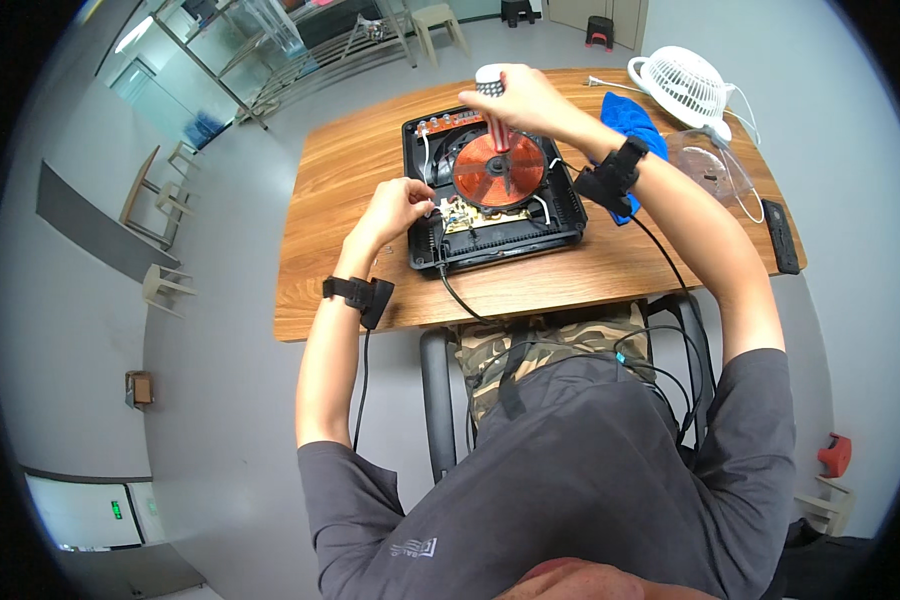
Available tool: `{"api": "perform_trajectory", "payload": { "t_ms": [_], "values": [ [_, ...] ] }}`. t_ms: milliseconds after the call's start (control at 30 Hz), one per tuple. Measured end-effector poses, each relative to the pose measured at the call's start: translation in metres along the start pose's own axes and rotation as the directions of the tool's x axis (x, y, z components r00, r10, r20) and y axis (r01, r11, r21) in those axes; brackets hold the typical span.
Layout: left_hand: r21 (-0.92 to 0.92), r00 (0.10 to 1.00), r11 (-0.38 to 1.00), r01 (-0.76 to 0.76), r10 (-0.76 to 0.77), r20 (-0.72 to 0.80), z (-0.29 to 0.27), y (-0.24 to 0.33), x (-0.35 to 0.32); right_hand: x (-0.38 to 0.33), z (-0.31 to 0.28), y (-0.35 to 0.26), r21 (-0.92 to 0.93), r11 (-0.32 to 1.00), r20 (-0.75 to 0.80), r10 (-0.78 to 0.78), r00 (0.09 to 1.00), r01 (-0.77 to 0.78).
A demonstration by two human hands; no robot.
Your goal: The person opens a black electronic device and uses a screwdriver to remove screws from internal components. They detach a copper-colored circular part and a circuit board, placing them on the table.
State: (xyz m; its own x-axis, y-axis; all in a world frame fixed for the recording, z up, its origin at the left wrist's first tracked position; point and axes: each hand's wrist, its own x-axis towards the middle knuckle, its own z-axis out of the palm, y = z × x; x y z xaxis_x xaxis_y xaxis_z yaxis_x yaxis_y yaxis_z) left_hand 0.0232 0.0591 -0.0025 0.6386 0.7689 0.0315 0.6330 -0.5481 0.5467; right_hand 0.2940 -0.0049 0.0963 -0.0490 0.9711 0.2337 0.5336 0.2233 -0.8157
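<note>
An opened induction cooker lies on the table, its black housing [510,256] showing a round copper coil [473,178] in the middle. My right hand [532,100] is wrapped round a screwdriver [499,135] with a red and pale handle, held upright with its shaft pointing down over the coil. Whether the tip touches anything cannot be made out. At the housing's left side my left hand [394,212] has its fingertips pinched together beside the circuit board [475,217] and a white connector. What it grips, if anything, is hidden by the fingers.
A blue cloth [627,122] lies right of the cooker. Beyond it are a white fan [682,88] with its cord, a clear plastic piece [705,165] and a black strip-shaped object [781,237] at the table's [345,165] right edge. A black cable [458,296] runs over the front edge.
</note>
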Motion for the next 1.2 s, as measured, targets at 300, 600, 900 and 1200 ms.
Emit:
{"api": "perform_trajectory", "payload": {
  "t_ms": [300, 600, 900, 1200],
  "values": [
    [0.181, 0.990, 0.974, -0.140, 0.143, -0.008, 0.023, 0.001, 0.015, -0.008, 0.034, 0.006, -0.268, 0.946, -0.048, -0.201, 0.978, 0.181],
    [0.136, 0.997, 0.989, -0.062, 0.057, 0.044, 0.024, 0.007, 0.018, -0.011, 0.044, 0.018, -0.235, 0.952, -0.050, -0.214, 0.976, 0.196],
    [0.336, 0.976, 0.924, -0.184, 0.213, -0.050, 0.029, 0.014, 0.011, -0.020, 0.058, 0.014, -0.142, 0.934, -0.105, -0.343, 0.933, 0.328],
    [0.332, 0.942, 0.903, -0.272, 0.320, -0.098, 0.034, 0.011, 0.005, -0.029, 0.068, 0.018, -0.110, 0.916, -0.028, -0.392, 0.920, 0.387]
  ]
}}
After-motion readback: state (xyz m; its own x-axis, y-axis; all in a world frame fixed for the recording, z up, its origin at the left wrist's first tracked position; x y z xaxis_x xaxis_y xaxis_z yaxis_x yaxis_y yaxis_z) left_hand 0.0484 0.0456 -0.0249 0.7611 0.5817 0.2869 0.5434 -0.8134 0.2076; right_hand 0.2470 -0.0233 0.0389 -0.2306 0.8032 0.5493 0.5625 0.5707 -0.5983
